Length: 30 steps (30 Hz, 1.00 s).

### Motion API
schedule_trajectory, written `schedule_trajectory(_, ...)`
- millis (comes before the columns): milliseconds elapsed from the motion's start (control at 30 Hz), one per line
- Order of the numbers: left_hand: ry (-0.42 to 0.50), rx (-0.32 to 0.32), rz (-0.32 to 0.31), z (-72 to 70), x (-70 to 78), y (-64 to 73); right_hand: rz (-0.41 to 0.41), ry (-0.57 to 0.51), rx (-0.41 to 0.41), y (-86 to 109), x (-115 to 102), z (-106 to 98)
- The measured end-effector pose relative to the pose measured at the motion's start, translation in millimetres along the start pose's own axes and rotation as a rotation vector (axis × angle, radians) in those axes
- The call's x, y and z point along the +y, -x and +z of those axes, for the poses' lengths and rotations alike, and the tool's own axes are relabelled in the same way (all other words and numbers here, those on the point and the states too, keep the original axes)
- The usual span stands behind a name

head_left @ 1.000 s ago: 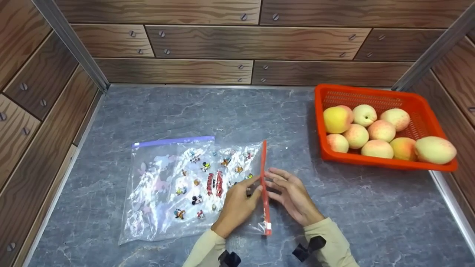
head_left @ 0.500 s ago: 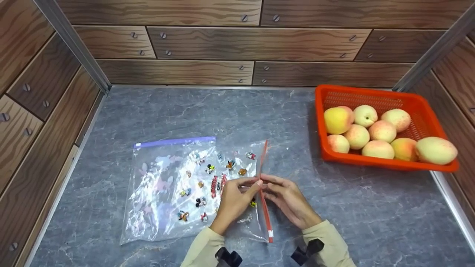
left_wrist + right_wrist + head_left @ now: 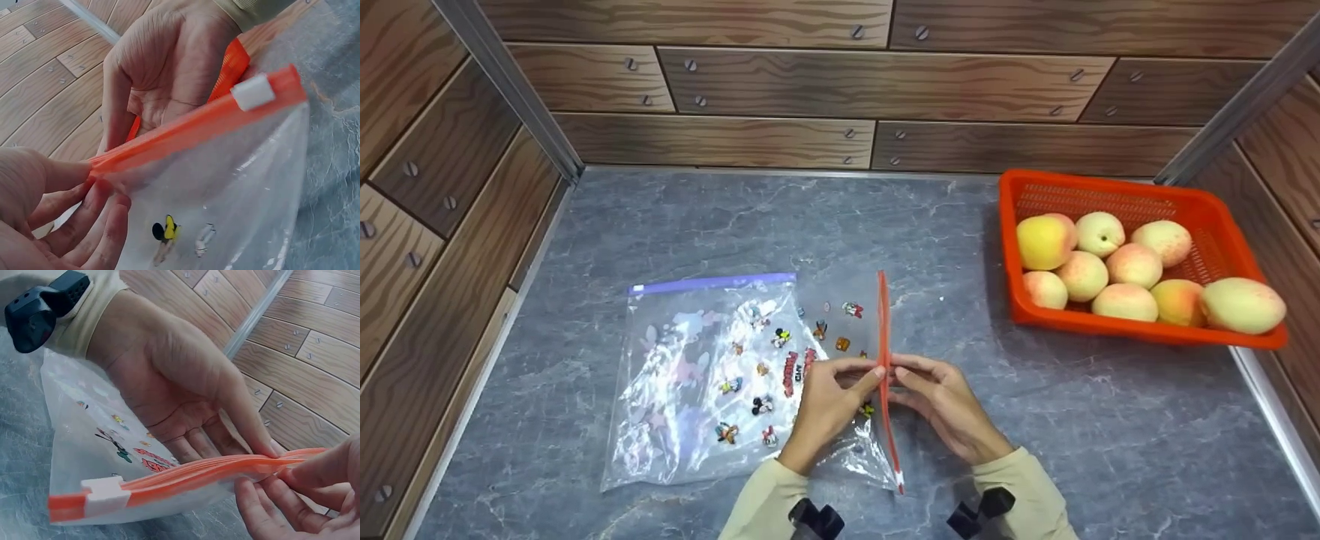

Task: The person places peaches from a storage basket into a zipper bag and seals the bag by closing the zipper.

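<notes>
Pinching red zip strip (image 3: 883, 315), lower centre of frame: left hand (image 3: 826, 405) and right hand (image 3: 951, 405), fingers nearly together; clear bag (image 3: 842, 330) could slip if grip loosens unevenly

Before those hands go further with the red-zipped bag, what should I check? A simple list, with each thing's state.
1. Left grip pinching the red zip strip: ok.
2. Right grip at the same strip: ok, its fingertips touch it.
3. White slider clear of both: ok, at the near end.
4. Mouth of the red-zipped bag open: cannot tell, fingers hide part.
5. Purple-edged bag apart from it: not ok, the two overlap.
6. Fruit within the red basket: not ok, the corner piece seems to overhang the rim.
</notes>
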<state>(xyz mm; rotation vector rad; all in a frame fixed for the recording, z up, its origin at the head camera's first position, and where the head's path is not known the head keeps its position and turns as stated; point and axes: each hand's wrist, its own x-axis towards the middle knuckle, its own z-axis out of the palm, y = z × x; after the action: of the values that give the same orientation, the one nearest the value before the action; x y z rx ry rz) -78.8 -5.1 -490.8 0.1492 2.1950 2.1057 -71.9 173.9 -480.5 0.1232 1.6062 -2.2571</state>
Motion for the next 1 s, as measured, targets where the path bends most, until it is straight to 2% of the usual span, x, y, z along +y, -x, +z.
schedule_trajectory(133,-0.038,0.001,-0.001,-0.5,3.3,1.0,-0.011,-0.008,0.024,0.4,1.6,0.6)
schedule_trajectory(300,-0.021,-0.028,0.023,-0.4,5.5,1.4,-0.024,0.009,0.055,1.9,2.2,2.0)
schedule_trajectory(433,-0.043,-0.038,0.013,-0.3,5.1,2.8,-0.044,0.035,0.061,2.8,2.5,3.1)
schedule_trajectory(600,-0.142,-0.06,-0.013,0.9,7.1,3.8,-0.061,0.058,0.111,2.3,3.4,6.1)
schedule_trajectory(733,-0.232,-0.055,-0.01,0.2,9.6,4.1,-0.055,0.097,0.143,1.1,3.4,6.6)
schedule_trajectory(1000,-0.316,-0.002,0.055,-16.2,21.1,1.9,-0.122,0.232,0.218,-0.9,-0.5,2.4)
